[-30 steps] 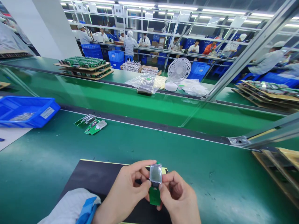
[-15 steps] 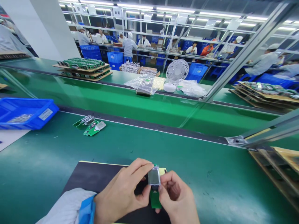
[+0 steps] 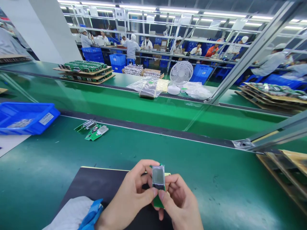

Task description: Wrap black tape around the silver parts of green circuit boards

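Item: small green circuit board with grey glass display (image 3: 158, 179), pinched between your left hand (image 3: 130, 199) and right hand (image 3: 180, 204) above the black mat (image 3: 100, 185) on the green counter (image 3: 216, 179); likely light, stiff, fragile—grip edges, not glass.

Bright overhead strip lighting, edges warped.

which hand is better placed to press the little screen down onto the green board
Probably the left hand: its forefinger curls over the screen top, thumb at its base. The right hand grips the green board lower down.
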`<state>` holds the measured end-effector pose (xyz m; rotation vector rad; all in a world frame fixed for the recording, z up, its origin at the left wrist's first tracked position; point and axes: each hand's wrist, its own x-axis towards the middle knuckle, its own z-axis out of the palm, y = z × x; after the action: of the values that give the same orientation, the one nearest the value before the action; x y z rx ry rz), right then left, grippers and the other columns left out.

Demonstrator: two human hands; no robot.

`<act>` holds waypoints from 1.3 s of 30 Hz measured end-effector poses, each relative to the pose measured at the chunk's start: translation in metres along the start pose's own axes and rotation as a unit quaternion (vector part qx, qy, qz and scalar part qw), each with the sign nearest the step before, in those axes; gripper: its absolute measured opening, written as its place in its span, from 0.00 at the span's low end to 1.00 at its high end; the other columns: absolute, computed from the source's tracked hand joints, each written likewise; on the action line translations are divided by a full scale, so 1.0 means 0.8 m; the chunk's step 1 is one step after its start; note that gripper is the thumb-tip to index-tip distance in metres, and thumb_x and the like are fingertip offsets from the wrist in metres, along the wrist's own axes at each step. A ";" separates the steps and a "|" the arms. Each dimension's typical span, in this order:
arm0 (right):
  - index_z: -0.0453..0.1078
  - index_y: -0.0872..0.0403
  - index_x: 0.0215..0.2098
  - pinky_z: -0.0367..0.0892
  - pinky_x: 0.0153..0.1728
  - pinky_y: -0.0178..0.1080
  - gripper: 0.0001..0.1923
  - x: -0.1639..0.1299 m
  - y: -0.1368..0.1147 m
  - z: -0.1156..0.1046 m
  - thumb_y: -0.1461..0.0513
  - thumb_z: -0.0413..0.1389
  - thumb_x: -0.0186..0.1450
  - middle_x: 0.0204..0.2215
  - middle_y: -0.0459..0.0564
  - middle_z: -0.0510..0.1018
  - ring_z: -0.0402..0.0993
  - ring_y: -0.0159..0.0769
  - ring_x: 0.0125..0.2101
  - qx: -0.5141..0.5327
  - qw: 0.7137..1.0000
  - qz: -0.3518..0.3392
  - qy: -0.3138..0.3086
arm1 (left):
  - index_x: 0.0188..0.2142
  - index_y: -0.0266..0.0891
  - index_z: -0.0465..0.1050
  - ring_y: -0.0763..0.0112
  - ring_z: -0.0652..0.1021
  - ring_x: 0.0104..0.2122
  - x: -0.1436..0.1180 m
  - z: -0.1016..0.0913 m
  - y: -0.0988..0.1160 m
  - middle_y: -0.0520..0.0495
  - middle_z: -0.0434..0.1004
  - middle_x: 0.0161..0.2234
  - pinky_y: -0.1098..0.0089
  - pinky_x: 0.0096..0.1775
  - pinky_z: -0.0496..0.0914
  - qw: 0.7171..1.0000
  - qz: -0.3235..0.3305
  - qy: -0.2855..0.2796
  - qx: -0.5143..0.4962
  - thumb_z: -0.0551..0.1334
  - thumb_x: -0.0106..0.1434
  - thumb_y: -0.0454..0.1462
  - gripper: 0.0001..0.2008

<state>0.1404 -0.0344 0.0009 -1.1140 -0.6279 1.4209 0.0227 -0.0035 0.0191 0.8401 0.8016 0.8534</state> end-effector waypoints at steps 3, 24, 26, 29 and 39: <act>0.65 0.54 0.27 0.59 0.10 0.24 0.13 -0.002 0.005 0.001 0.58 0.64 0.51 0.18 0.39 0.69 0.66 0.24 0.15 0.027 1.000 0.016 0.002 | 0.42 0.42 0.65 0.73 0.72 0.26 -0.002 0.000 -0.004 0.53 0.66 0.29 0.72 0.24 0.72 1.000 -0.016 0.019 -0.006 0.63 0.54 0.33 0.15; 0.64 0.54 0.26 0.59 0.10 0.22 0.13 -0.003 0.007 -0.001 0.56 0.63 0.52 0.20 0.41 0.71 0.62 0.23 0.16 0.018 1.000 0.013 -0.013 | 0.47 0.46 0.66 0.74 0.69 0.27 -0.006 -0.003 -0.008 0.53 0.62 0.31 0.72 0.27 0.71 0.998 -0.002 0.009 0.068 0.60 0.54 0.31 0.21; 0.66 0.54 0.28 0.60 0.10 0.22 0.13 -0.002 0.003 -0.003 0.56 0.63 0.52 0.22 0.43 0.72 0.63 0.24 0.17 0.011 0.999 0.024 -0.029 | 0.46 0.46 0.67 0.76 0.69 0.27 -0.004 -0.005 -0.006 0.54 0.62 0.30 0.74 0.28 0.70 0.998 0.005 0.022 0.052 0.60 0.53 0.30 0.21; 0.68 0.55 0.32 0.62 0.10 0.24 0.14 -0.001 -0.006 -0.006 0.55 0.62 0.54 0.23 0.46 0.73 0.65 0.26 0.18 -0.002 0.998 0.040 -0.047 | 0.45 0.46 0.68 0.77 0.68 0.27 -0.003 -0.007 -0.003 0.55 0.63 0.29 0.76 0.28 0.69 0.999 0.018 0.027 0.042 0.61 0.52 0.28 0.21; 0.68 0.55 0.26 0.59 0.08 0.23 0.14 0.001 -0.002 -0.005 0.54 0.63 0.51 0.17 0.41 0.68 0.62 0.23 0.14 -0.002 0.999 0.040 -0.008 | 0.42 0.42 0.70 0.79 0.68 0.24 0.000 -0.003 -0.003 0.55 0.62 0.28 0.76 0.25 0.70 0.998 0.003 0.050 0.038 0.62 0.50 0.29 0.19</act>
<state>0.1450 -0.0346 0.0005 -1.1424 -0.6042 1.4988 0.0209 -0.0036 0.0162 0.8721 0.9236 0.8808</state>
